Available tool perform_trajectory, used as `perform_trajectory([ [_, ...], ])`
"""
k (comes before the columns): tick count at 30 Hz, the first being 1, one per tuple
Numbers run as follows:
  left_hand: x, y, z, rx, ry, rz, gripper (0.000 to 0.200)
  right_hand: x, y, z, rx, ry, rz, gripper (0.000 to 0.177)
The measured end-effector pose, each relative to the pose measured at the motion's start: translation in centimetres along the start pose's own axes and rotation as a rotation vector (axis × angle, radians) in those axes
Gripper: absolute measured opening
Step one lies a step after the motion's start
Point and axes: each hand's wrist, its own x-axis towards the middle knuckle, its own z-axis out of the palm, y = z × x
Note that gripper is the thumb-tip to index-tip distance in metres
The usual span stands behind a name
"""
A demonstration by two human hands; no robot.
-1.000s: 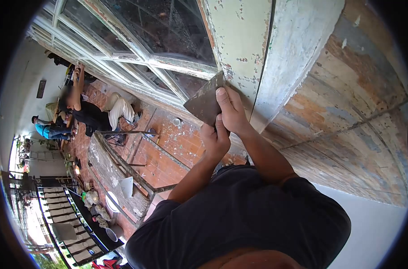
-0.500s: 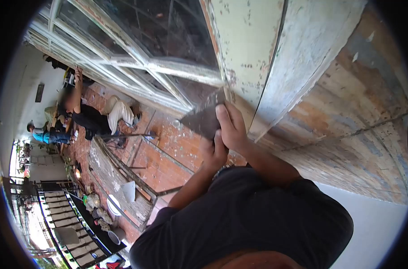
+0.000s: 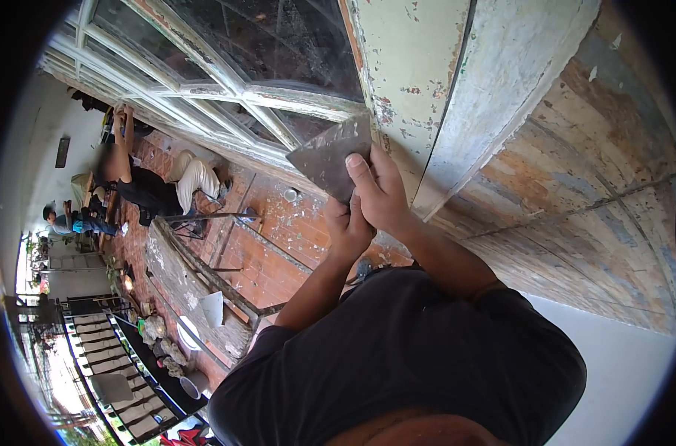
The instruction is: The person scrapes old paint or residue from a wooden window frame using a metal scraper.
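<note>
A dark, flat, angular sheet (image 3: pixel 329 160), like a scraper blade or sandpaper, is held between both hands near the window's frame. My right hand (image 3: pixel 382 189) grips its right side, thumb on the face and fingers behind. Just below and left, my left hand (image 3: pixel 349 227) is closed at the sheet's lower corner. The sheet's upper edge is by the end of a white window bar (image 3: pixel 308 104). Beside it rises a pale green frame board (image 3: pixel 409 67) with chipped paint.
Patchy wooden boards (image 3: pixel 576 149) cover the right side. Below left, a weathered plank bench (image 3: pixel 182 279) with metal legs holds a white sheet (image 3: pixel 213 308). Paint flakes litter the tiled floor (image 3: pixel 278 230). Two people, one in black (image 3: pixel 148 189), one in blue (image 3: pixel 89 223), are farther left.
Both hands and the dark sheet have moved slightly up and left, and the sheet has tilted. The person in black now has both arms raised together.
</note>
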Motion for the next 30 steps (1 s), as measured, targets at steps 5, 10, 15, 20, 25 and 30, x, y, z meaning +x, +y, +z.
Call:
perform_trajectory([
  [5,-0.5,-1.5,-1.2,0.043,-0.037,0.002,0.022,-0.6,0.5,0.0,0.006,0.057,-0.058,0.023],
  [10,0.6,-2.0,0.0,0.177,0.012,0.133,0.020,0.1,0.2,-0.3,0.012,0.048,-0.019,0.024],
  [15,0.4,-1.0,0.7,0.097,0.014,0.101,0.019,0.3,-0.5,-0.3,0.009,0.043,-0.023,0.025],
  [20,-0.2,-0.5,0.7,0.038,0.018,0.030,0.020,-0.2,-1.0,-0.6,-0.063,0.024,0.029,0.025],
  [25,1.1,0.5,0.5,0.158,-0.019,0.070,0.020,1.1,-1.9,-0.2,-0.073,0.075,-0.071,0.025],
  [30,-0.8,0.7,0.9,0.034,-0.007,-0.080,0.022,-0.6,0.0,-0.3,-0.080,0.081,0.017,0.025],
])
